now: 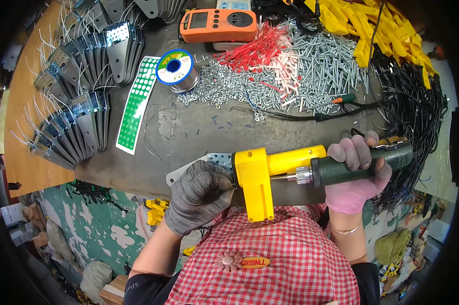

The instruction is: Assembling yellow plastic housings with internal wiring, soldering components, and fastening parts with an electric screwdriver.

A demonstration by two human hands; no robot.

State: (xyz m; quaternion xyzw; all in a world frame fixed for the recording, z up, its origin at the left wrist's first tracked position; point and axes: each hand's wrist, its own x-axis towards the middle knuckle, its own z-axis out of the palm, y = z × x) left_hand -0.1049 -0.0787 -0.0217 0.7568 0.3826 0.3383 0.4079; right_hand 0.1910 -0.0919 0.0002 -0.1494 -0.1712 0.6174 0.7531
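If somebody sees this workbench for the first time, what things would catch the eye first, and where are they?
Nearest the camera, the left hand in a grey glove grips a bright yellow plastic part with a metal plate, while the right hand in a pink glove holds a green electric screwdriver against it. Behind, a heap of silver screws covers the bench, with an orange meter at the far edge and stacked metal brackets on the left.

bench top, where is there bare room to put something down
Bare dark bench lies between the green dotted strip, the screw pile and the yellow part. The far side and the left edge's metal brackets are crowded.
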